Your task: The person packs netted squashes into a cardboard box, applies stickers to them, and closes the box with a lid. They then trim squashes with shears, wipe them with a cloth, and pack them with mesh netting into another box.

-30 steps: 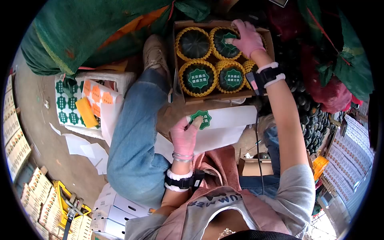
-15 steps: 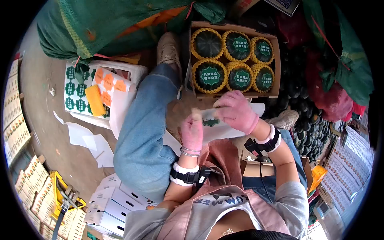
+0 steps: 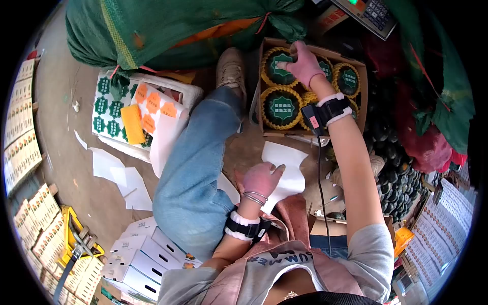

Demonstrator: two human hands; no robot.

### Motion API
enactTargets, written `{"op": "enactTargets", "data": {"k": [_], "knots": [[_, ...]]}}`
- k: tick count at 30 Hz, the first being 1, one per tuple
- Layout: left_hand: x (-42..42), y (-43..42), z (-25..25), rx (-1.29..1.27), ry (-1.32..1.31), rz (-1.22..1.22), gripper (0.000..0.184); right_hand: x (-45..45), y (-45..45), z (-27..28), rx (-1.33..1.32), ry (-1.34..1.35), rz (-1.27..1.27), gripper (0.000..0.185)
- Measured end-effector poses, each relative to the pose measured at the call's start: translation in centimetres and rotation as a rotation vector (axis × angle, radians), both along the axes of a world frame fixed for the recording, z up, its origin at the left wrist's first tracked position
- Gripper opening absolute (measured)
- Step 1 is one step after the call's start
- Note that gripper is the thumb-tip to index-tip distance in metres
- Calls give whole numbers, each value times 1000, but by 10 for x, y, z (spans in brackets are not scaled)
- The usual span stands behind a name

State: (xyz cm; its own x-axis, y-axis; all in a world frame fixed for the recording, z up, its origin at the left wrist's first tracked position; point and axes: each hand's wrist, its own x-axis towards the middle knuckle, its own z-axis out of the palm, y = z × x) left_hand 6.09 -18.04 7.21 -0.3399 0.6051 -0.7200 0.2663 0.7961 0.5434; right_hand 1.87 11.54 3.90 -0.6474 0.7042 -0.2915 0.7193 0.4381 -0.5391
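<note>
My right hand (image 3: 306, 66), in a pink glove, reaches over the open cardboard box (image 3: 313, 133). Its thumb touches the green label on the top-left dark squash (image 3: 279, 76), and its fingers are apart. Other squashes in yellow foam nets, several with green labels, lie around it; my right hand and wrist partly cover some. Below the box, my left hand (image 3: 262, 179), also in a pink glove, holds a curled white backing sheet (image 3: 288, 175) near my lap. No green label shows on the visible part of this sheet.
At the left, green and orange label sheets (image 3: 108, 108) and a yellow sponge-like block (image 3: 133, 124) lie on a white foam box. White papers (image 3: 109, 165) lie on the floor. White cartons (image 3: 137, 254), loose dark squashes (image 3: 394, 178), green sacks (image 3: 183, 30) and a scale (image 3: 371, 15) surround me.
The green label seen on the backing sheet is gone from it, and the top-left squash now bears one. My right hand has moved from the sheet up to that squash. The view has shifted.
</note>
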Motion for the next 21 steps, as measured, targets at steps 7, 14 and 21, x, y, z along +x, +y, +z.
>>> {"op": "enactTargets", "data": {"k": [7,14,21], "knots": [[14,-4,0,91,45,-41,44,-26,-19,40,116,-253,289,41],[-20,-16,95,494,202,56,20,18,0,21,-34,14,513,53],[-141,-165,137,980,749,1061,50,172,23,163,-864,476,73,43]]}}
